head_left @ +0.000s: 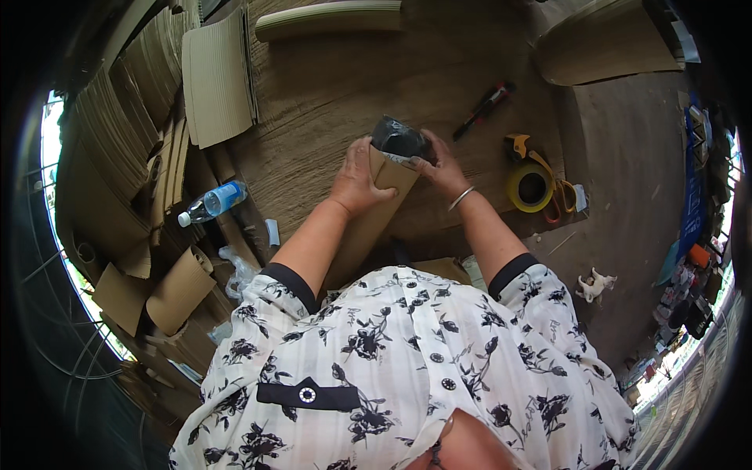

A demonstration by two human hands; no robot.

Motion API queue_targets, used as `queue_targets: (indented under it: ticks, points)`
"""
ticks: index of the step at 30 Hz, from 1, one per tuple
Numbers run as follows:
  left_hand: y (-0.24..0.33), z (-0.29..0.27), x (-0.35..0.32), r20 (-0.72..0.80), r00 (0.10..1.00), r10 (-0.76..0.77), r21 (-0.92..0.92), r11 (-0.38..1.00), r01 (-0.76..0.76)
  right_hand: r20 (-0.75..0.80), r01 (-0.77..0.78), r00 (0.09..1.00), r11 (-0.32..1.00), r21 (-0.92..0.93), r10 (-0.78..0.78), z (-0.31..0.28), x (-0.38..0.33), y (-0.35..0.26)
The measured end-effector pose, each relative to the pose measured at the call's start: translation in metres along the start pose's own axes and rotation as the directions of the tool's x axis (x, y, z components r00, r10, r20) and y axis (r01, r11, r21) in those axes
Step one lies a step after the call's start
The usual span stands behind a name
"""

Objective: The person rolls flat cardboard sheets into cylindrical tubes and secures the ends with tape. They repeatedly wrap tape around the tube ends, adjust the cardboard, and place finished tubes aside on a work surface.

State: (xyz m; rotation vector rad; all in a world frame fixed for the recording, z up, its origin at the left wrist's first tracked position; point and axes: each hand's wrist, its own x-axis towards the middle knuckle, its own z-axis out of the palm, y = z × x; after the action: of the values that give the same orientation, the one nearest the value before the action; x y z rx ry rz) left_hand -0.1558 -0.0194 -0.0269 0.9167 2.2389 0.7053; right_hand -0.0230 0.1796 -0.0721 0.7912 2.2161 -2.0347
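A long, narrow cardboard box (374,215) slants away from my body, its near end running down toward my shirt. At its far end sits a dark, glossy bundle (398,139), which looks wrapped in plastic; I cannot tell how far it reaches inside. My left hand (359,180) grips the box's left side, the thumb lying across the cardboard. My right hand (444,168), with a bangle at the wrist, closes on the right side of the far end, fingers touching the dark bundle and the box's edge.
Right of my hands lie a yellow tape roll (512,188), orange-handled scissors (558,205) and a red-and-black pen-like tool (484,110). At left are a plastic bottle (213,203) and stacked cardboard sheets (219,82). A small white cat (595,285) is at lower right.
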Motion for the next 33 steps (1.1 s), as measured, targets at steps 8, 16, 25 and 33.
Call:
queue_targets:
  ticks: [8,16,25,33]
  points:
    - [0.019,0.016,-0.028,0.150,0.986,0.079,-0.002,0.997,-0.079,-0.071,-0.088,0.995,0.911,-0.402,0.064,-0.004,-0.072,-0.037]
    - [0.042,0.050,-0.046,-0.006,1.000,0.028,0.272,0.962,-0.025,0.021,-0.167,0.980,0.865,-0.473,0.200,-0.029,-0.076,-0.033]
    - [0.059,0.070,-0.064,-0.104,0.990,0.092,0.353,0.934,-0.050,-0.389,-0.155,0.889,0.641,-0.752,-0.242,-0.126,-0.144,-0.032]
    - [0.068,0.067,-0.073,-0.233,0.944,0.236,0.265,0.949,-0.172,-0.374,-0.416,0.909,0.316,-0.853,0.186,-0.217,-0.098,0.036]
